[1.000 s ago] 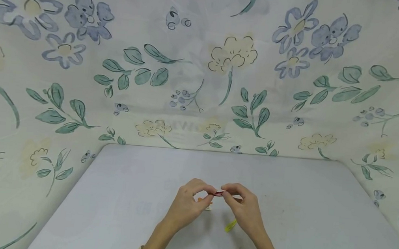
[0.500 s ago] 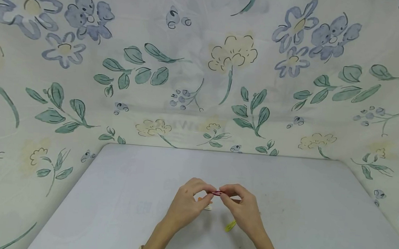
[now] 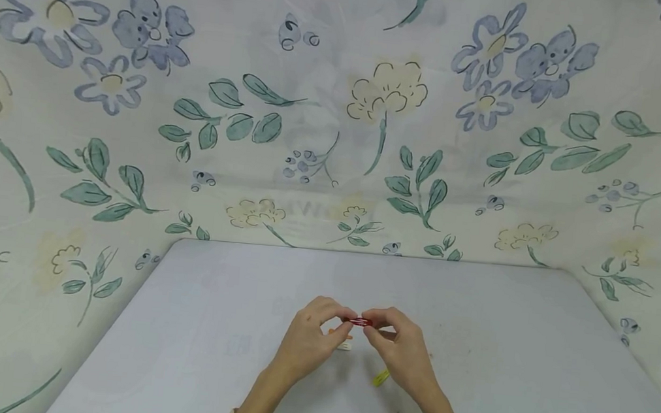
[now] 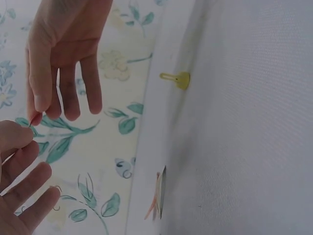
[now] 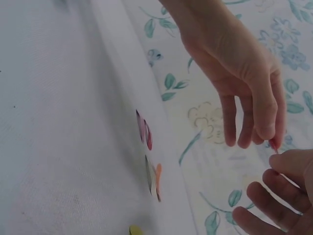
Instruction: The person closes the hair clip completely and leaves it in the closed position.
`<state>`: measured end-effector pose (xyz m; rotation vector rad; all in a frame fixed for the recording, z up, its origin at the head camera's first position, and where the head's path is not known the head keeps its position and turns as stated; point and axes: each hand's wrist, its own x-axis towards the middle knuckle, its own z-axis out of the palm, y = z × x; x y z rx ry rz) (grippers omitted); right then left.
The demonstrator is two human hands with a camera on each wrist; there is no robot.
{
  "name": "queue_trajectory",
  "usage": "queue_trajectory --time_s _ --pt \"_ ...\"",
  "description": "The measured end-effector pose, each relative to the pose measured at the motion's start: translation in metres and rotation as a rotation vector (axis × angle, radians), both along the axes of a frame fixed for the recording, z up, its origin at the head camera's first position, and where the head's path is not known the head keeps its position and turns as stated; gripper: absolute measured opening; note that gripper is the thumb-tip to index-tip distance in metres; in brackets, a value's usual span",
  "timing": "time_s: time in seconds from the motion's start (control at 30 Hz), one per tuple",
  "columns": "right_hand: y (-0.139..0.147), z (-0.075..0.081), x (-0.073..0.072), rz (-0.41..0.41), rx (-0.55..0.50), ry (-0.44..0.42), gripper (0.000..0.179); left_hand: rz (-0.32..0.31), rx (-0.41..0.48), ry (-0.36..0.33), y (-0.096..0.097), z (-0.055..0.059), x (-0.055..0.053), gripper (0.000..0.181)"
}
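Observation:
A small red hair clip (image 3: 361, 322) is held level between both hands, above the white table. The left hand (image 3: 308, 337) pinches its left end between thumb and forefinger. At the other end, the thumb and forefinger of the right hand (image 3: 403, 349) pinch it. From the right wrist view, only a thin red sliver of the clip (image 5: 274, 145) shows between the fingertips. The other fingers of both hands spread loosely. Below the right hand lies a yellow hair clip (image 4: 182, 80). Whether the red clip is snapped open or closed cannot be told.
Orange and white clips (image 3: 344, 345) lie on the table (image 3: 208, 327) beneath the left hand, partly hidden by it. In the right wrist view, purple and red clips (image 5: 144, 129) lie near them. Flower-patterned cloth (image 3: 328, 101) rises behind the table and at both sides.
The right fingertips have shifted slightly along the red clip, and the clip has turned a little, showing more of its red face. The left hand has hardly moved.

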<state>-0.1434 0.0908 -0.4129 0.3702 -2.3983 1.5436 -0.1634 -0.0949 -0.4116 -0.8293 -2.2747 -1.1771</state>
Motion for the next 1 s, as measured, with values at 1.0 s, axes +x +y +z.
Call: queue_trajectory --time_s 1.0 --pt "-0.0047 -0.0059 0.0005 -0.021 0.133 0.108 0.021 0.060 -0.042 -0.014 0.0001 -0.0003 0.0014 0.014"
